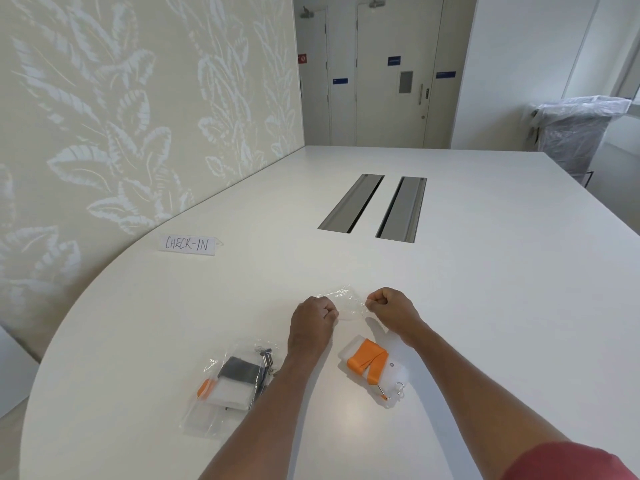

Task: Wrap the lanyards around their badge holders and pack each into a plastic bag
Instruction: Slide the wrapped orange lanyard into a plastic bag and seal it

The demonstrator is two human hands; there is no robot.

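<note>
Clear plastic bag (348, 303) stretched between both fists, just above the white table (485, 289). Left hand (313, 322) pinching one crumpled edge, fingers curled tight; right hand (391, 308) pinching the opposite edge, likewise curled. Just nearer than the hands, on the table: badge holder (372, 367) wrapped in an orange lanyard (367, 360), metal clip (400, 388) at its near end, not bagged. Left of it, beside the left forearm: packed bags (225, 389) with wrapped holders inside, one lanyard dark. Farther left: "CHECK-IN" card (187, 244) standing. Beyond: two cable slots (374, 206).
</note>
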